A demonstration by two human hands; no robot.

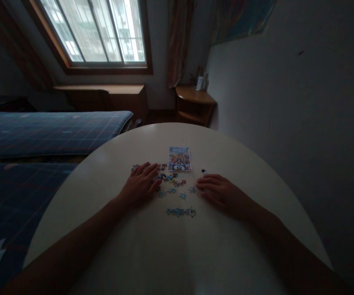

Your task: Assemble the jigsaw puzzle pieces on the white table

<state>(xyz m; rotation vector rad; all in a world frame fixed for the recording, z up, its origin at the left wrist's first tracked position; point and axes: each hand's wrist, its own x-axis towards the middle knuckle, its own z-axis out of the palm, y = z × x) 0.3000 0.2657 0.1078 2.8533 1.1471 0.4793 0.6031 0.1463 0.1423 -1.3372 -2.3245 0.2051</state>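
Both my hands rest on a round white table (177, 254). My left hand (141, 183) lies flat with fingers stretched out, its fingertips over a scatter of loose puzzle pieces (172, 180). My right hand (218, 190) also lies flat and open, fingers pointing left toward a piece (192, 189). A short joined strip of pieces (180, 212) lies nearer to me, between the hands. A small colourful reference picture (179, 158) lies beyond the pieces. One stray dark piece (203, 170) sits just past my right hand.
A bed with a blue checked cover (47, 131) stands left of the table. A wooden corner shelf (193, 104) and a low cabinet (109, 96) are under the window (97, 30). A grey wall (302, 102) runs close along the right. The room is dim.
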